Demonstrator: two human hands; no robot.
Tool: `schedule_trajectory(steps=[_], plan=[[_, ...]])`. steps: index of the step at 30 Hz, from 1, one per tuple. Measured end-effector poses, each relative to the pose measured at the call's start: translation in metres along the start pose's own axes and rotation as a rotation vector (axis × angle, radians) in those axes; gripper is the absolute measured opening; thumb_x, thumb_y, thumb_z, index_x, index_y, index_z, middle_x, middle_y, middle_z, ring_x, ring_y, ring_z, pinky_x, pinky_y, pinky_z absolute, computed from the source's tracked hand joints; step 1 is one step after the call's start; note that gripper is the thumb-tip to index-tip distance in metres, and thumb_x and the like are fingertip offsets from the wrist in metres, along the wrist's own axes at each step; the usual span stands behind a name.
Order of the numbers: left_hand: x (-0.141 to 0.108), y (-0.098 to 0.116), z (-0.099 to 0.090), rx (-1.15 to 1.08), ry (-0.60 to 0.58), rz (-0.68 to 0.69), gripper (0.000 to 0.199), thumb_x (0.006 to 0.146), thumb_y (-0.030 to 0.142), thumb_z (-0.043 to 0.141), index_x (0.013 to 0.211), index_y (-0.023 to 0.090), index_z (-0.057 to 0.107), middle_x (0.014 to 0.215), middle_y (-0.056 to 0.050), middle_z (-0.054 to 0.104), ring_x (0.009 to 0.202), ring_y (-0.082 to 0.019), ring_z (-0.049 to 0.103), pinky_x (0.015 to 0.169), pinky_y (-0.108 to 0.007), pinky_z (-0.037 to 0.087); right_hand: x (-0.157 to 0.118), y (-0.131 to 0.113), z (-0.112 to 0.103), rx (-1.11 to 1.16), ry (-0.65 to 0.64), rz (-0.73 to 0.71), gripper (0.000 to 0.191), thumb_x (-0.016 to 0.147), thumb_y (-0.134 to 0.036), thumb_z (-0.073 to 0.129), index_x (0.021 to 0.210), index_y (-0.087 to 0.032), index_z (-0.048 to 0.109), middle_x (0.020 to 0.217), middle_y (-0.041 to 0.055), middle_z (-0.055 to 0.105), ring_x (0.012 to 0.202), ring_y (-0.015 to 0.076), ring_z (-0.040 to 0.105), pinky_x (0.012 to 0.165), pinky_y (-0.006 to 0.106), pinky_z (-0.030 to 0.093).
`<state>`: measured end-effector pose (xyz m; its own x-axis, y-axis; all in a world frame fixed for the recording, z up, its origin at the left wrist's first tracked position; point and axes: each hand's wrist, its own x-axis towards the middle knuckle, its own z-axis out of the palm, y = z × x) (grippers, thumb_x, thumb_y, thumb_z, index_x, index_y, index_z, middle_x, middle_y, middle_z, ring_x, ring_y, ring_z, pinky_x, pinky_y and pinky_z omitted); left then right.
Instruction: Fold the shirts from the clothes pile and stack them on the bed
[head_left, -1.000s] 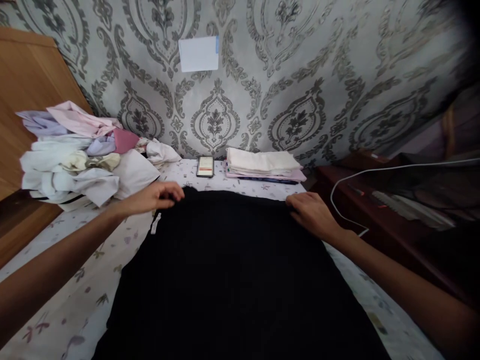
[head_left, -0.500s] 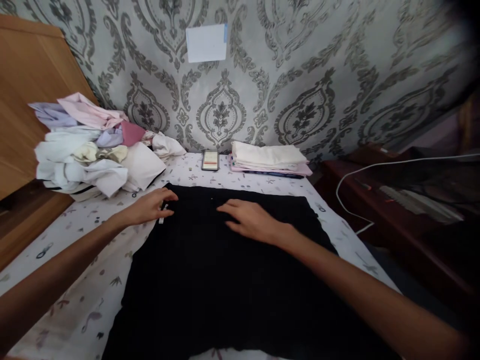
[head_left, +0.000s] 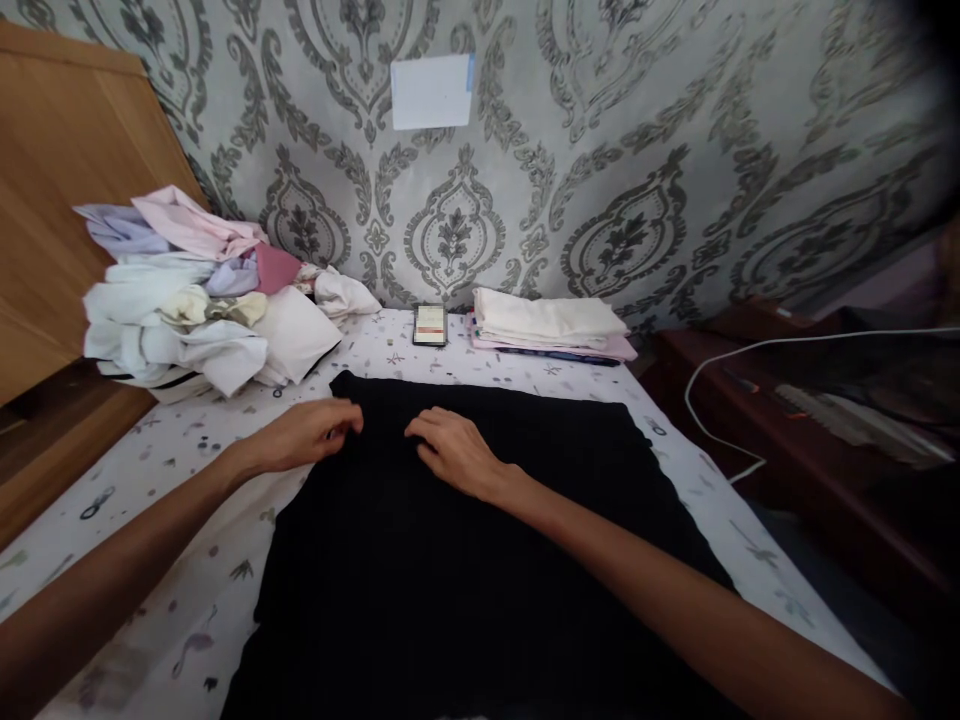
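A black garment (head_left: 480, 560) lies spread out in front of me, its far edge fairly straight and its sides uneven. At its far left part, my left hand (head_left: 311, 435) has its fingers curled in toward the thumb, pinching at the black cloth. My right hand (head_left: 454, 450) rests over the upper middle of the garment, its bent fingers and thumb apart and pointing left. It grips nothing that I can see. The garment's near edge is mostly out of view.
A patterned white sheet (head_left: 180, 560) lies under everything. Rumpled clothes (head_left: 202, 310) are heaped at the left by a wooden panel (head_left: 67, 200). A phone (head_left: 430, 326) and a folded stack of cloth (head_left: 551, 322) lie near the wall. A white cable (head_left: 697, 385) hangs over dark red furniture (head_left: 750, 400).
My right hand has moved left over the garment, closer to my left hand. My left fingers have curled in more, and the white tag beside them is no longer visible.
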<state>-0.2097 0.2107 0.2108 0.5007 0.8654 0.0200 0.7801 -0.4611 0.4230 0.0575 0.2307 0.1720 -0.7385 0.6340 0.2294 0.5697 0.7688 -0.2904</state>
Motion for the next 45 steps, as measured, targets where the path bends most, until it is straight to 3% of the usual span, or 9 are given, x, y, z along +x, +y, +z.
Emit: schedule_trajectory(steps=[2, 5, 8, 12, 27, 33, 39, 42, 45], plan=[[0.000, 0.003, -0.007, -0.054, -0.110, -0.025, 0.026, 0.076, 0.017, 0.049, 0.096, 0.025, 0.064, 0.079, 0.001, 0.066, 0.069, -0.016, 0.058, 0.063, -0.025, 0.040, -0.012, 0.000, 0.000, 0.053, -0.017, -0.082, 0.022, 0.091, -0.013, 0.059, 0.109, -0.016, 0.070, 0.112, 0.0099, 0.069, 0.106, 0.0236, 0.061, 0.094, 0.040, 0.048], [0.018, 0.002, -0.011, -0.218, 0.047, -0.056, 0.024, 0.082, 0.020, 0.047, 0.100, 0.022, 0.063, 0.085, -0.001, 0.068, 0.075, -0.017, 0.062, 0.064, -0.024, 0.043, -0.021, 0.007, -0.002, 0.132, 0.058, -0.092, 0.026, 0.094, -0.013, 0.053, 0.114, -0.017, 0.069, 0.114, 0.0099, 0.069, 0.108, 0.0225, 0.061, 0.096, 0.040, 0.047], [0.049, -0.009, 0.000, -0.377, 0.220, -0.046, 0.025, 0.079, 0.017, 0.045, 0.098, 0.019, 0.062, 0.090, -0.003, 0.067, 0.085, -0.018, 0.063, 0.071, -0.026, 0.048, -0.012, 0.025, -0.001, 0.179, 0.180, 0.051, 0.031, 0.095, -0.009, 0.044, 0.114, -0.017, 0.067, 0.110, 0.0093, 0.068, 0.103, 0.0199, 0.061, 0.093, 0.037, 0.048], [0.073, -0.029, 0.029, -0.251, 0.134, -0.067, 0.022, 0.070, 0.014, 0.051, 0.088, 0.019, 0.062, 0.085, -0.002, 0.061, 0.079, -0.017, 0.059, 0.075, -0.030, 0.048, 0.008, 0.050, 0.007, 0.205, 0.159, 0.261, 0.022, 0.092, -0.011, 0.055, 0.109, -0.015, 0.068, 0.103, 0.0085, 0.065, 0.088, 0.0171, 0.061, 0.083, 0.033, 0.048], [0.046, -0.042, 0.043, -0.053, 0.041, 0.050, 0.047, 0.082, 0.045, 0.066, 0.122, 0.022, 0.060, 0.122, -0.010, 0.053, 0.117, -0.028, 0.050, 0.103, -0.044, 0.042, -0.005, 0.054, 0.011, 0.328, 0.387, 0.303, 0.011, 0.086, -0.010, 0.053, 0.080, -0.018, 0.059, 0.080, 0.0016, 0.060, 0.074, 0.0149, 0.056, 0.070, 0.027, 0.042], [0.034, -0.028, 0.020, -0.102, -0.074, 0.043, 0.049, 0.086, 0.050, 0.058, 0.126, 0.023, 0.058, 0.130, -0.010, 0.056, 0.106, -0.024, 0.056, 0.087, -0.034, 0.048, -0.105, 0.075, -0.045, 0.224, 0.495, 0.337, 0.014, 0.090, -0.027, 0.053, 0.083, -0.020, 0.062, 0.085, 0.0048, 0.066, 0.081, 0.0193, 0.063, 0.076, 0.032, 0.049], [0.017, 0.002, 0.011, -0.146, -0.003, -0.046, 0.041, 0.092, 0.052, 0.050, 0.115, 0.022, 0.063, 0.116, -0.007, 0.065, 0.098, -0.022, 0.062, 0.076, -0.029, 0.047, -0.226, 0.114, -0.103, -0.305, 0.304, 0.983, 0.034, 0.079, -0.011, 0.055, 0.110, -0.010, 0.070, 0.110, 0.0215, 0.068, 0.096, 0.0342, 0.065, 0.078, 0.046, 0.051], [0.015, 0.015, 0.021, -0.004, -0.055, -0.054, 0.041, 0.086, 0.050, 0.057, 0.114, 0.021, 0.062, 0.111, -0.007, 0.065, 0.101, -0.026, 0.062, 0.085, -0.035, 0.049, -0.201, 0.089, -0.096, -0.228, 0.299, 0.797, 0.035, 0.083, -0.014, 0.055, 0.115, -0.012, 0.069, 0.114, 0.0190, 0.067, 0.102, 0.0314, 0.065, 0.082, 0.043, 0.052], [0.013, 0.026, 0.031, 0.189, -0.045, -0.063, 0.040, 0.084, 0.038, 0.058, 0.121, 0.022, 0.056, 0.115, -0.008, 0.062, 0.106, -0.028, 0.060, 0.088, -0.039, 0.048, -0.131, 0.037, -0.066, 0.098, 0.249, 0.427, 0.024, 0.093, -0.023, 0.053, 0.110, -0.021, 0.070, 0.105, 0.0084, 0.069, 0.093, 0.0214, 0.066, 0.078, 0.034, 0.053]])
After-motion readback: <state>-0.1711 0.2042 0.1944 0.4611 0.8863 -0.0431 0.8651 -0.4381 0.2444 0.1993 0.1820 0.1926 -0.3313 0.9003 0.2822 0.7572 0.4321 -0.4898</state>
